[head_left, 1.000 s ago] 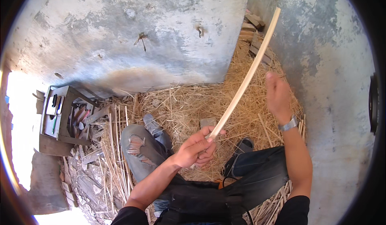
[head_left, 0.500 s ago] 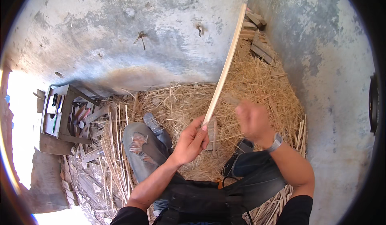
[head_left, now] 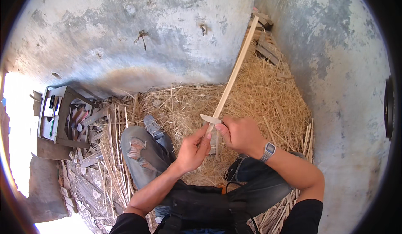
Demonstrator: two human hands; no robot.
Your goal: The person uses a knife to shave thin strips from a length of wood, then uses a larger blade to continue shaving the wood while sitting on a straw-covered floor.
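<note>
Our pale wooden strip (head_left: 233, 71) slants above the straw (head_left: 276, 96) from the left hand toward one o'clock, its far end unsupported. The knife blade (head_left: 210, 119) crosses it near the low end, tip toward ten o'clock; from here we can't quite tell which way the edge faces. At seven o'clock of that crossing, our left hand (head_left: 194, 151) pinches the strip's butt, thumb uppermost. At four o'clock, our right hand (head_left: 244, 135) is clenched round the knife's handle, thumb lying close to the strip.

To work well here, we'd pinch firmly so the long free end can't twist, keep the blade at a low, even angle with light pressure, and mind both thumbs, which sit very near the steel. Our ripped jeans knee (head_left: 137, 147) at eight o'clock should stay outside the blade's path. Far off at nine o'clock stands a wooden stand (head_left: 58, 92).
</note>
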